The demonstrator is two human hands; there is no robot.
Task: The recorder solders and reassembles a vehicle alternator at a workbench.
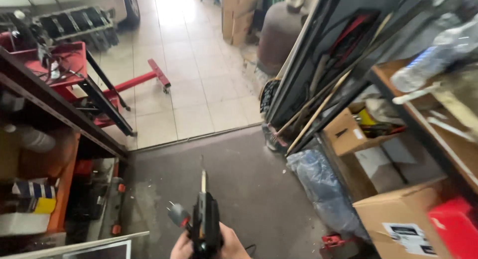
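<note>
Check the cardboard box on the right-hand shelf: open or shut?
Open. The cardboard box has its top flaps apart, with yellow and dark items showing inside.

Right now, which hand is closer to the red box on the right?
The right hand: it grips the black tool on the side facing the red box. The left hand is on the tool's far side.

**Both hands clasped low in the frame**

At the bottom centre of the frame, the left hand (181, 248) and the right hand (233, 244) sit close together, fingers curled shut around one black tool (205, 224) held upright between them. Only knuckles and the backs of the hands show; wrists and arms are cut off by the lower edge.
</note>
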